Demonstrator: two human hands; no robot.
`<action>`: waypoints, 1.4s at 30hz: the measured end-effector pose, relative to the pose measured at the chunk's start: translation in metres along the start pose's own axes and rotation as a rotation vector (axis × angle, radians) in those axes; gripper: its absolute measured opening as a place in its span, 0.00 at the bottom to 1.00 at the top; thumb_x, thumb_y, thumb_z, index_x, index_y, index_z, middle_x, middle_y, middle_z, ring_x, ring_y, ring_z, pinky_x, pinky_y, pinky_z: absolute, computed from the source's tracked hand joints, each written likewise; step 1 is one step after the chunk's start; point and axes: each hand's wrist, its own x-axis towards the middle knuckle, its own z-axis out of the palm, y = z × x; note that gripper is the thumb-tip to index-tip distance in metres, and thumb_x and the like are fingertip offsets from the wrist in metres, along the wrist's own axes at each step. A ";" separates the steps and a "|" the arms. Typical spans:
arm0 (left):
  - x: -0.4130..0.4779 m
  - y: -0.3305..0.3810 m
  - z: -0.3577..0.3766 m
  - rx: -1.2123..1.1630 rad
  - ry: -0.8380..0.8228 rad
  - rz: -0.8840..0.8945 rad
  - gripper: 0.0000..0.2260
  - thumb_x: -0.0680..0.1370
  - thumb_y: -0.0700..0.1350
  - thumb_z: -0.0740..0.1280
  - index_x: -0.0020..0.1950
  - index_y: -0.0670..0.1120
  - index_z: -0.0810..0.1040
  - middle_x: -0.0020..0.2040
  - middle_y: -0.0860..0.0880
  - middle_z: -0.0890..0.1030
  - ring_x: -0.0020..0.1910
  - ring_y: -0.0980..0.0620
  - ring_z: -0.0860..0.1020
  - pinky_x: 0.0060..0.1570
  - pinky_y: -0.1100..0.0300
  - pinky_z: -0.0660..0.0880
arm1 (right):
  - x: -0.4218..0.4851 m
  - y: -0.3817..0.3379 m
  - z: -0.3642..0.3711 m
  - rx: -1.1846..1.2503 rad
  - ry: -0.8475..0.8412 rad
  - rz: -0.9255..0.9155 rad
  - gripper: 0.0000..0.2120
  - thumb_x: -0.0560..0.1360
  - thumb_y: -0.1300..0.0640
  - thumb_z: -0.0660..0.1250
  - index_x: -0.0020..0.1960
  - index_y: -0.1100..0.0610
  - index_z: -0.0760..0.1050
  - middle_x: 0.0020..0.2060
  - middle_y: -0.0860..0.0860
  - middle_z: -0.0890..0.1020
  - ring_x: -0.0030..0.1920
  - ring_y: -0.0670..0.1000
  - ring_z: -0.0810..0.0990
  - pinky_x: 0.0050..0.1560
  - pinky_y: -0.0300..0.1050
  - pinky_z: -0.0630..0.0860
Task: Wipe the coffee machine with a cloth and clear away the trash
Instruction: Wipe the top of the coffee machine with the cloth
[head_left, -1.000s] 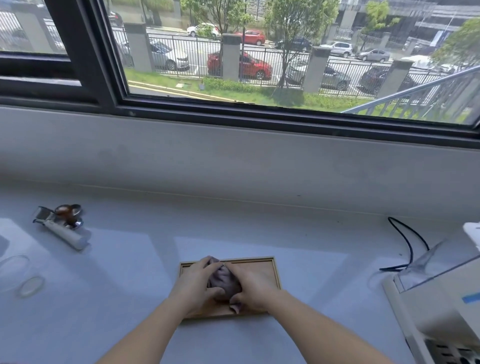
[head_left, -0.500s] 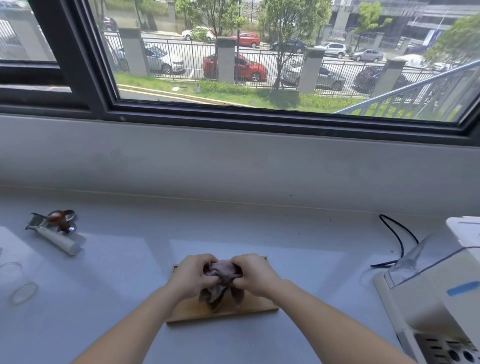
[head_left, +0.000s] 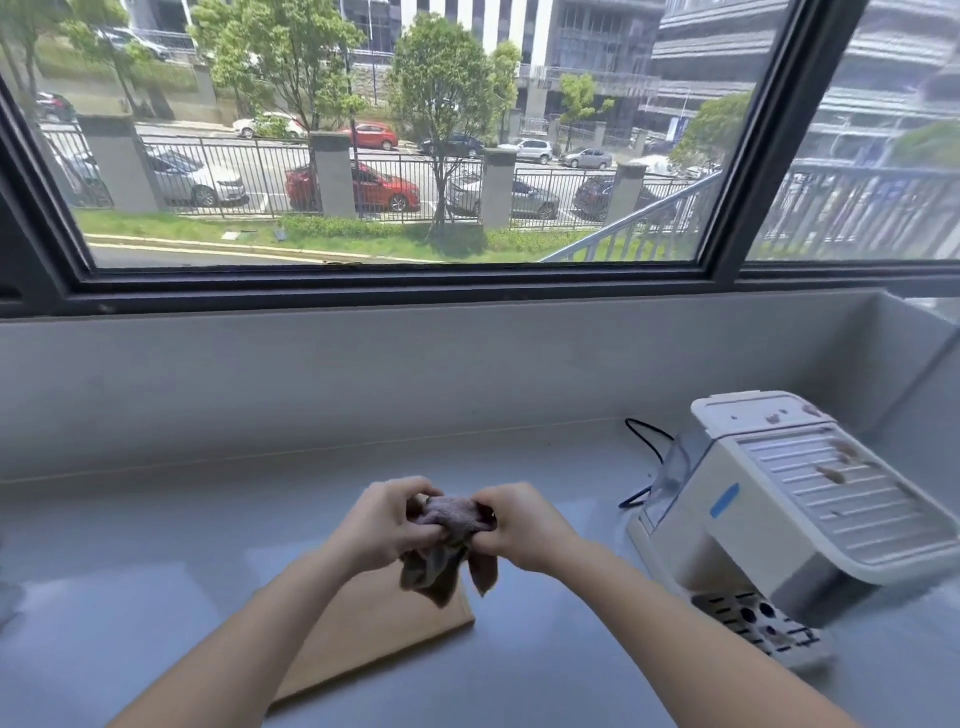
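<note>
A crumpled grey-purple cloth (head_left: 448, 540) hangs in the air between my left hand (head_left: 387, 525) and my right hand (head_left: 524, 527), both gripping its top edge. It is held above a flat wooden tray (head_left: 374, 629) on the grey counter. To the right stands the white coffee machine (head_left: 800, 499), with brown stains and scraps on its ribbed top (head_left: 831, 474) and dark residue on its drip grate (head_left: 763, 626).
A black power cable (head_left: 644, 441) runs behind the machine toward the wall. The grey counter (head_left: 156, 545) meets a low wall under a wide window. The counter's right end is closed off by a side wall.
Both hands have lifted the cloth off the wooden tray and hold it higher. My view has turned right and up, so the coffee machine is in full view and the tools at left are out of view.
</note>
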 end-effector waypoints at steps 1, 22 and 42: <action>0.003 0.009 0.003 -0.008 -0.014 0.021 0.12 0.68 0.45 0.76 0.49 0.52 0.80 0.37 0.49 0.85 0.33 0.54 0.79 0.37 0.55 0.77 | -0.007 0.003 -0.008 -0.001 0.021 0.019 0.06 0.67 0.57 0.69 0.38 0.56 0.72 0.31 0.51 0.76 0.33 0.53 0.72 0.32 0.48 0.67; 0.054 0.248 0.115 -0.268 -0.074 0.347 0.10 0.69 0.42 0.76 0.48 0.50 0.81 0.39 0.47 0.86 0.37 0.46 0.84 0.35 0.50 0.82 | -0.185 0.071 -0.201 -0.057 0.530 0.228 0.06 0.66 0.56 0.70 0.42 0.54 0.78 0.32 0.49 0.79 0.37 0.53 0.76 0.39 0.49 0.73; 0.045 0.280 0.267 0.010 0.305 0.508 0.24 0.70 0.56 0.63 0.67 0.57 0.72 0.59 0.68 0.72 0.60 0.63 0.69 0.61 0.66 0.63 | -0.248 0.196 -0.213 0.132 0.425 0.234 0.38 0.62 0.36 0.66 0.71 0.34 0.64 0.77 0.38 0.57 0.75 0.45 0.55 0.75 0.53 0.53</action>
